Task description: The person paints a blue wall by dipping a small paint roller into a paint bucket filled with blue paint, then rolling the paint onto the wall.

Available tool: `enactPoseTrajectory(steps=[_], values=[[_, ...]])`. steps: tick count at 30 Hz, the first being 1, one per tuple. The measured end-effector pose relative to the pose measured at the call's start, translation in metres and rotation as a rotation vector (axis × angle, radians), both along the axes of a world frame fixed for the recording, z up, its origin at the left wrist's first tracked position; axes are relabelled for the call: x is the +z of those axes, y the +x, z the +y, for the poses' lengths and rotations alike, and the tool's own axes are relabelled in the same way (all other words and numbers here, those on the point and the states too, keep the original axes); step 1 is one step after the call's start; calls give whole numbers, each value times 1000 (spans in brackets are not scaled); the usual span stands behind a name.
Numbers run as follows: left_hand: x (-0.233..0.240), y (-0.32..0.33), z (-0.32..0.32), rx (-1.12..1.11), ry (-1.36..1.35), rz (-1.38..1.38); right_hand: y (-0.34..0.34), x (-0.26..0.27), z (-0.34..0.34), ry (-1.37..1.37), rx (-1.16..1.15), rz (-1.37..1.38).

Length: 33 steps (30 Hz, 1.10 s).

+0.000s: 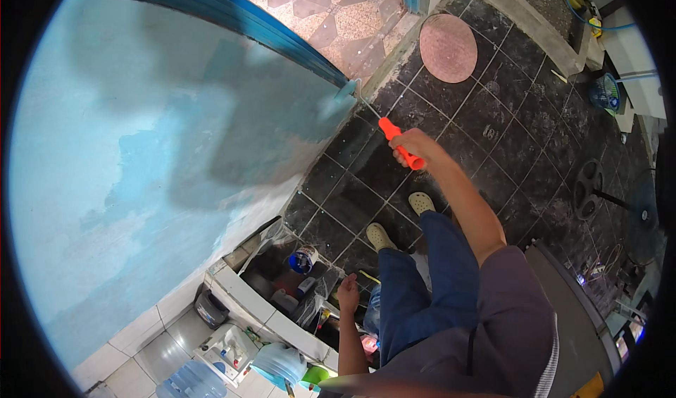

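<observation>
My right hand (pixel 414 147) is closed round the orange plastic handle (pixel 390 128) of a paint roller. The roller's blue-wet sleeve (pixel 346 91) lies against the lower edge of a wall (pixel 174 149) beside the blue door frame. The wall is patchy in light and deeper blue, and a shadow falls across it. My left hand (pixel 348 292) hangs near the tiled ledge with fingers partly bent; nothing shows in it. A paint bucket (pixel 303 259) with a blue inside stands close to the wall's foot.
A round pink mat (pixel 449 48) lies on the dark tiled floor (pixel 475 112). Bottles and plastic sheeting crowd the space behind the white-tiled ledge (pixel 298 336). Beyond it are a water dispenser (pixel 227 353) and a water jug (pixel 191 381). A fan (pixel 643 215) stands at the right.
</observation>
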<state>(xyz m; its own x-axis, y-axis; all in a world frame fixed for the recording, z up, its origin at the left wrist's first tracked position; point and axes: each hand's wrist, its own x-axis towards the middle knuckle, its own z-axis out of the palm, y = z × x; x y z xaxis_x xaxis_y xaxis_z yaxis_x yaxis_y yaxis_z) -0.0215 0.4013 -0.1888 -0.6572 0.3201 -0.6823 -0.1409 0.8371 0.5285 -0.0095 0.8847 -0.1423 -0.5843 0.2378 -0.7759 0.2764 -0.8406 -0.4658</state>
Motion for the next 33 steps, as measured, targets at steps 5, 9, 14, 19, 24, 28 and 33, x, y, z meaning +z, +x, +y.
enactPoseTrajectory(steps=[5,9,14,19,24,28,33], values=[[12,-6,6,-40,0,34,19,41,-25,97,86,17],[5,-1,-1,27,12,20,23,43,-27,126,138,-4],[-3,7,13,-36,25,34,24,29,-30,126,112,11],[4,4,17,-67,4,54,82,124,-55,106,168,63],[-1,0,17,-45,15,46,98,176,-53,89,208,63],[10,0,39,-76,6,60,98,138,-48,108,224,-21],[23,-7,35,-20,-15,76,109,172,-73,53,284,46]])
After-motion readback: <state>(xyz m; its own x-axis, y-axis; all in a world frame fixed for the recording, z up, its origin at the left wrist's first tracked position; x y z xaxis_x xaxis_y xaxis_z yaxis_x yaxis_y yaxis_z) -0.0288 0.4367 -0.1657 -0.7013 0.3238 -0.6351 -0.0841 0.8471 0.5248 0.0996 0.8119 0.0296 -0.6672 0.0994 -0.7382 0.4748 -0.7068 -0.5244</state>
